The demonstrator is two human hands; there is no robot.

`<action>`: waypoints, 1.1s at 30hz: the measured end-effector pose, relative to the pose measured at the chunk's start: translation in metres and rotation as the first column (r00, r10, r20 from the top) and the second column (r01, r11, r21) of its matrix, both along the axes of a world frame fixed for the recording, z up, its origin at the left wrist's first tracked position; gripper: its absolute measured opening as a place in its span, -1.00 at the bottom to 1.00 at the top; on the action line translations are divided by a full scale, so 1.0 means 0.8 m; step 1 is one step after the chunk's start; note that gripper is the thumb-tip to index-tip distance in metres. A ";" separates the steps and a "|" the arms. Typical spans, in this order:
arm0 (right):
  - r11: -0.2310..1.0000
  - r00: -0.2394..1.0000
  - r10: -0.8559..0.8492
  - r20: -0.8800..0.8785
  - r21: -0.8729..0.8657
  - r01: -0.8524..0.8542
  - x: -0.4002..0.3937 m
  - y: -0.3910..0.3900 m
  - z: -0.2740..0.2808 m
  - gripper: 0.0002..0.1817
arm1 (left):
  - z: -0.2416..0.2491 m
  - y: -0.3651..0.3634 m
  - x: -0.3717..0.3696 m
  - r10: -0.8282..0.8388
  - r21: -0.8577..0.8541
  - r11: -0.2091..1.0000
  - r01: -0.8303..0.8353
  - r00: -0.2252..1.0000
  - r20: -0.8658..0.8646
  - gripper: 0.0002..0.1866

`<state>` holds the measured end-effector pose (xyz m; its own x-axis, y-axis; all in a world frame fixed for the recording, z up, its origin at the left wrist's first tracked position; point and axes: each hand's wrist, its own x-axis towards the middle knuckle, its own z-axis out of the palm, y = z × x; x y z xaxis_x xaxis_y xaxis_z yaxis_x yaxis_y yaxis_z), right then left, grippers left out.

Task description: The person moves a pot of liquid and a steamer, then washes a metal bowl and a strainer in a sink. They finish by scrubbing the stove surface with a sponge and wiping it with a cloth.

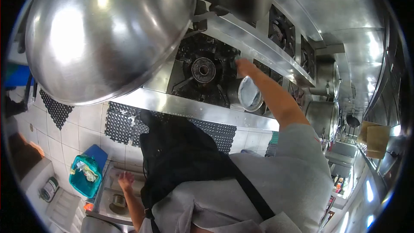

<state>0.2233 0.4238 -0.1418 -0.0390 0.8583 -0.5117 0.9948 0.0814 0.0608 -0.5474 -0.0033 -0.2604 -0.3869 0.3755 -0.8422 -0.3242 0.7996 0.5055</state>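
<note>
Shiny silver steel wok (108, 34); black sooty burner (203, 70); teal plastic bin (84, 175); white floor tiles (86, 121), black perforated mats (123, 123); grey shirt (280, 177), black apron (181, 155).

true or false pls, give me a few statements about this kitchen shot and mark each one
1. A big shiny steel bowl fills the upper left of the view. True.
2. The right hand reaches out to the stove, close to a small round steel pot. True.
3. A pan sits on the burner beside that hand, over a flame. False: the burner is bare and no flame shows.
4. The floor is bare wood. False: it is pale tile with black perforated mats on it.
5. The left hand grips the teal bin. False: it is over a steel tray, apart from the bin.
</note>
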 end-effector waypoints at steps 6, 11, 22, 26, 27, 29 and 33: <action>0.984 0.952 0.106 0.287 -0.170 -0.059 0.017 0.048 0.032 -0.70 | -0.020 -0.028 -0.023 -0.197 -0.066 0.976 0.209 0.968 0.158 -0.72; 0.892 0.999 0.035 -0.022 0.452 -0.021 -0.026 0.141 -0.041 -0.64 | 0.049 0.042 -0.032 -0.140 -0.228 0.967 0.117 0.987 -0.085 -0.73; 0.901 0.924 0.276 -0.264 0.405 -0.153 -0.241 0.080 0.003 -0.41 | 0.026 0.055 -0.066 -0.214 -0.094 0.973 0.210 0.976 -0.045 -0.80; 0.913 0.929 0.173 -0.329 0.408 -0.025 -0.318 0.009 0.001 -0.44 | -0.015 0.042 -0.071 -0.219 -0.223 0.949 0.224 0.975 0.046 -0.82; 0.906 0.911 0.142 -0.387 0.421 0.038 -0.329 -0.003 0.003 -0.44 | -0.013 0.050 -0.071 -0.252 -0.210 0.943 0.258 0.966 0.056 -0.82; 0.823 0.913 0.293 -0.284 0.560 -0.090 -0.353 -0.031 0.022 -0.44 | -0.001 0.072 -0.073 -0.241 -0.133 0.960 0.248 0.968 0.067 -0.84; 0.912 0.866 0.199 -0.458 0.409 0.007 -0.383 -0.088 0.018 -0.43 | -0.003 0.120 -0.082 -0.230 -0.075 0.969 0.234 0.971 0.059 -0.86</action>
<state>-0.0834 0.3537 -0.1271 -0.2831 0.9585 -0.0345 0.8928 0.2502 -0.3745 -0.6130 0.0928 -0.2630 -0.2543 0.3801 -0.8893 -0.1484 0.8933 0.4242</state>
